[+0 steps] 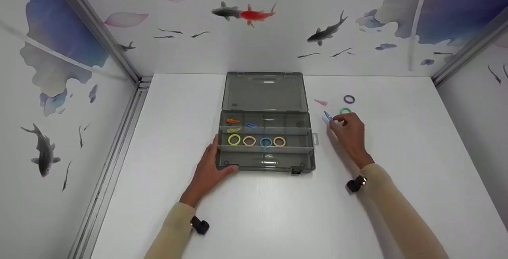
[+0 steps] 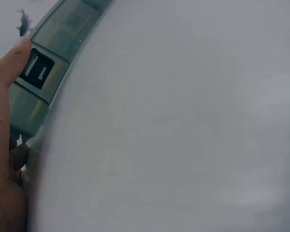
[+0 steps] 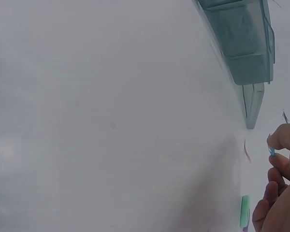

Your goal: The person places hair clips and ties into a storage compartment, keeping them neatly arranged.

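A grey see-through compartment box lies with its lid folded back. My left hand holds its front left corner, fingers along the left side and thumb at the front edge. To the right of the box, my right hand pinches a blue hair clip between thumb and forefinger, just above the table. Near it lie a pink hair clip, a purple hair tie and a green hair tie, partly hidden by the hand.
The box's back row contains an orange clip, a blue clip and a yellow clip. Several hair ties, among them a yellow-green one, line the middle row. Patterned wall panels enclose the white table.
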Tool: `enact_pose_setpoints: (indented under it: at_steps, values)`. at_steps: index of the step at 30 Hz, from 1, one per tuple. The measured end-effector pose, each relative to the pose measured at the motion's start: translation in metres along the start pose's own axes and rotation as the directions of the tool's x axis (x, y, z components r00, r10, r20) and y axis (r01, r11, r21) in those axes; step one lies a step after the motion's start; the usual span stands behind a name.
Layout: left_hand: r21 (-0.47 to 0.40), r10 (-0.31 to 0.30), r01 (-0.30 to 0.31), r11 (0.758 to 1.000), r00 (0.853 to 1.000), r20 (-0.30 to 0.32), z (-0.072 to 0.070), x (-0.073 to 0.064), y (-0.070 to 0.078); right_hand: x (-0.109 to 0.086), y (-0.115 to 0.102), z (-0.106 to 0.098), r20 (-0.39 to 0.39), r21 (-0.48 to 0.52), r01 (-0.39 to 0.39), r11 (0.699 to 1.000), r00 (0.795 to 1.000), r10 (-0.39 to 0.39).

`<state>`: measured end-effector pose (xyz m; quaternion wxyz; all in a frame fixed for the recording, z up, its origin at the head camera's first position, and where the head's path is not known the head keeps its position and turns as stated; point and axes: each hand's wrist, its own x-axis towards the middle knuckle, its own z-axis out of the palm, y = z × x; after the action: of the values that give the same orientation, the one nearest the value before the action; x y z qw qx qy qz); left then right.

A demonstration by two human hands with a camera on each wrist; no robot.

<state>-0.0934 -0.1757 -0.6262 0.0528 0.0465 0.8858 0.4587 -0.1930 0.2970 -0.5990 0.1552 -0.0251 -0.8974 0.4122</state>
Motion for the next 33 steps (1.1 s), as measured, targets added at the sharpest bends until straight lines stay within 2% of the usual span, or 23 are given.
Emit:
enact_pose_setpoints:
  at_steps: [15,22,33]
  values:
    - [0.007,0.013,-0.013,1.0,1.0,-0.014,0.001,0.003,-0.001,-0.007,-0.039,-0.003,0.048,0.018,0.154,0.988,0.987,-0.155]
    - [0.004,0.005,-0.005,1.0,1.0,-0.01,0.001,-0.001,0.001,-0.013,-0.057,0.006,0.118,0.005,0.238,0.971,0.964,-0.237]
    - [-0.003,0.01,-0.011,1.0,1.0,-0.003,-0.001,-0.002,0.003,-0.013,-0.077,0.024,0.219,-0.01,0.295,0.956,0.933,-0.285]
